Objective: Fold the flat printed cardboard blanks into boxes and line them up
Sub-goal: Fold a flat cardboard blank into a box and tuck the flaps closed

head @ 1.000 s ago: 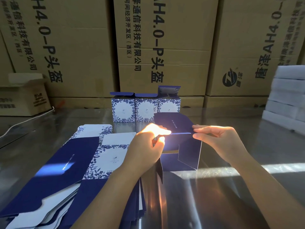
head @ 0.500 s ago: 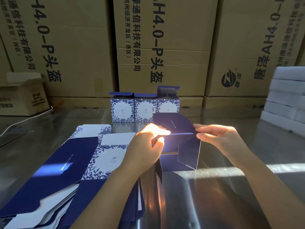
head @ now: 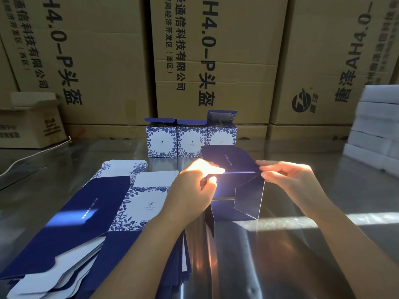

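Head camera showed, nearest to the person, a stack of flat blanks [head: 90,212] lying on the shiny bench [head: 280,255] at the left. Just beyond it, both hands held one half-opened blank [head: 235,186] above the bench. The left hand [head: 192,190] pinched its left edge with bent fingers, and the right hand [head: 289,180] gripped the right corner at the fold line. The step in hand seemed to be the opening of the tube and the folding of its flaps. The next move probably needed pressing the panels square and tucking a flap in. Further back, three finished boxes [head: 191,139] stood side by side in a row, before large brown cartons [head: 216,61].
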A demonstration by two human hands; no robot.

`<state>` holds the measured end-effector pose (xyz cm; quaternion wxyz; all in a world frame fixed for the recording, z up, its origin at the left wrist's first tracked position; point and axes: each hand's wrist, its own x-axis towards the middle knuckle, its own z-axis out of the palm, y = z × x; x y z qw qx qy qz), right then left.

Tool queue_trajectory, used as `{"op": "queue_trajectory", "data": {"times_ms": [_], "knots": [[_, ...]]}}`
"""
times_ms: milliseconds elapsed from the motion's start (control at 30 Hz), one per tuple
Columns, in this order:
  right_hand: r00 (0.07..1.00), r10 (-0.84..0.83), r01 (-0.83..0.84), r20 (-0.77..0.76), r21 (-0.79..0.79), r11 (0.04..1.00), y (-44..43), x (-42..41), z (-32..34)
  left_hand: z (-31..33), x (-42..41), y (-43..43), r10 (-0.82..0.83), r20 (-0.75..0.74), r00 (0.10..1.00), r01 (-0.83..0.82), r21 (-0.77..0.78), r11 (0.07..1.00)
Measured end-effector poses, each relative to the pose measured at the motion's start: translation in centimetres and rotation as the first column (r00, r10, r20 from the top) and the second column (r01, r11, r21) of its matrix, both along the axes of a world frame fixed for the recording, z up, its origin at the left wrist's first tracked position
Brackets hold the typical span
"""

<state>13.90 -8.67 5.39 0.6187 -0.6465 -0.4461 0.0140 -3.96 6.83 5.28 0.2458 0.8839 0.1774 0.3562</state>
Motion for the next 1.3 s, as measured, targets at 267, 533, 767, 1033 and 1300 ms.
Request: {"op": "queue_trajectory", "data": {"times_ms": [267,533,767,1033,1300], "knots": [[0.999,-0.038,0.039,-0.014,0.082,0.996,1.1,-0.5,-0.9,0.0,0.0,-0.2,-0.004,0.028,1.0,0.004,-0.017,1.0],[0.995,-0.095,0.092,0.01,0.165,0.982,1.8,-0.6,-1.4,-0.2,0.1,-0.1,0.019,0.008,1.0,-0.019,-0.021,1.0],[0.995,-0.101,0.098,0.012,0.167,0.981,1.7,-0.7,-1.3,-0.3,0.1,-0.1,-0.035,0.072,0.997,0.036,-0.01,0.999],[0.99,-0.138,0.135,0.011,0.153,0.979,1.5,-1.2,-1.1,-0.2,0.1,-0.2,-0.015,0.042,0.999,0.015,-0.013,1.0],[0.974,-0.184,0.173,0.13,0.094,0.98,1.0,-1.3,-0.9,-0.1,0.2,-0.1,0.001,0.02,1.0,-0.001,-0.011,1.0]]}}
